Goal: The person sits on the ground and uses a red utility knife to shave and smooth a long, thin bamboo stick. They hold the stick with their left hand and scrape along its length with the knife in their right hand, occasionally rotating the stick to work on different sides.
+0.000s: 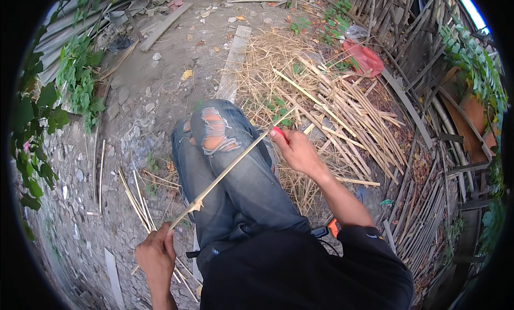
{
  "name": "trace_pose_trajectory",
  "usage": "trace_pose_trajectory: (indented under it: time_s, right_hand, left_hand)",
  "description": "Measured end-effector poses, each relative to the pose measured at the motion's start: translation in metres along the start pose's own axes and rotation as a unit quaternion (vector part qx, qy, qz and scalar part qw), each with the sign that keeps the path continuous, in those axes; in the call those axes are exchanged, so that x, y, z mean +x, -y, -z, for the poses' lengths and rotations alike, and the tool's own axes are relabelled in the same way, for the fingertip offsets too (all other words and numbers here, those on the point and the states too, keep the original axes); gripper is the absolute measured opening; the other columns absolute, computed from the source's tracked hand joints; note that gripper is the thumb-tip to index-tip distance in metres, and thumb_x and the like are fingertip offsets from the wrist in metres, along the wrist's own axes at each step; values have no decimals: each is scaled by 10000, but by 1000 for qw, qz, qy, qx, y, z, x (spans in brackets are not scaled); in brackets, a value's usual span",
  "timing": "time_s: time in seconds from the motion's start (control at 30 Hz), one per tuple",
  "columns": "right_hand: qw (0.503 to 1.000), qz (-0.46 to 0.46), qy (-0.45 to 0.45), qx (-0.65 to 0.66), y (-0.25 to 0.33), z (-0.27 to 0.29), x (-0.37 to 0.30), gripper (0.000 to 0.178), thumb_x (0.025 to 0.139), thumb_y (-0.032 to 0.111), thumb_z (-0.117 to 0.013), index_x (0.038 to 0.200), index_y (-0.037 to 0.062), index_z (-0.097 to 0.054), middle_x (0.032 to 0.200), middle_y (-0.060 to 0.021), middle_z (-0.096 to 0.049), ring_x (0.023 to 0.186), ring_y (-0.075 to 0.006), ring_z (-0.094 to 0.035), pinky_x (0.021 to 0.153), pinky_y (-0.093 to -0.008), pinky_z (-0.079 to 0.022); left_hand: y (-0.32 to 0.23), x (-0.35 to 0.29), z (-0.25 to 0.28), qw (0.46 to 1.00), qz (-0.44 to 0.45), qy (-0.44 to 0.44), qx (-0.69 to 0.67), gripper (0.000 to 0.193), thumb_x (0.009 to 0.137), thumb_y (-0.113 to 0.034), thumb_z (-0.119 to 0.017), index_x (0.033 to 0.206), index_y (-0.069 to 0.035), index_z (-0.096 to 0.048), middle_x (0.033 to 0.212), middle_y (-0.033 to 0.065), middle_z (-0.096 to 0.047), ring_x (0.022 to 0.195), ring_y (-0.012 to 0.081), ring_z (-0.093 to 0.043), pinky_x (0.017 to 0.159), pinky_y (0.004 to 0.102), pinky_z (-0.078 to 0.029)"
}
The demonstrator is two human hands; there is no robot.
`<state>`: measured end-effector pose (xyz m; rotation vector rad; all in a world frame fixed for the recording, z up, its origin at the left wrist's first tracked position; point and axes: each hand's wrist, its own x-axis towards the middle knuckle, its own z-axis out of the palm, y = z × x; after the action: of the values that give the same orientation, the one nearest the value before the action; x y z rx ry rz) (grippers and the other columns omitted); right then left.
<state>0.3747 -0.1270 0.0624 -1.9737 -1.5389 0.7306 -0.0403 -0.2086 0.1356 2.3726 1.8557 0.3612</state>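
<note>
A long, thin bamboo strip slants across my knees, from lower left to upper right. My left hand is closed around its lower end. Near its upper end, my right hand is closed with thumb and fingers at the strip. Something small and red shows at the right fingertips; whether it is a handle or a finger cover, I cannot make out. A frayed, peeled bit sticks out of the strip's lower half. Beneath it are my legs in torn jeans.
Split bamboo strips lie heaped at the right, beside thin shavings. More strips rest on the ground at the left. A flat board lies ahead, a red plastic bag by the wooden fence. Leafy plants grow at the left.
</note>
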Motion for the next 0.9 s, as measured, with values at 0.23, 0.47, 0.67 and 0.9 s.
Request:
trace_pose_trajectory:
  time_s: [0.23, 0.47, 0.67, 0.9]
  right_hand:
    - [996, -25, -77, 27, -29, 32, 7, 680, 1098, 528, -478, 777, -49, -637, 574, -203, -560, 579, -332, -629, 622, -475, -474]
    - [996, 90, 5, -4, 1, -18, -16, 580, 1052, 525, -576, 850, -12, -665, 589, -211, -601, 613, -427, -665, 589, -487, -493]
    - [996, 65, -41, -51, -1, 9, 8, 653, 1033, 598, -564, 799, 3, -700, 597, -196, -608, 616, -416, -646, 618, -515, -477]
    - [989, -19, -144, -20, -44, 33, 39, 672, 1048, 605, -537, 821, -5, -705, 609, -200, -613, 595, -387, -630, 611, -496, -470]
  left_hand:
    - [1, 2, -3, 1000, -1, -8, -7, 196, 960, -205, -727, 1132, -136, -790, 766, 130, -694, 614, 369, -667, 562, 467, -494]
    - [6, 1, 4, 998, 25, 28, -42, 156, 975, -204, -716, 1058, -96, -793, 749, 161, -701, 617, 373, -665, 575, 453, -491]
    - [-1, 11, 3, 994, 30, 61, -80, 186, 991, -219, -706, 1003, -48, -778, 724, 192, -678, 626, 402, -654, 592, 453, -489]
    - [8, 6, 2, 996, 25, 27, -84, 191, 1003, -213, -686, 954, -43, -758, 694, 199, -644, 613, 417, -631, 584, 460, -477]
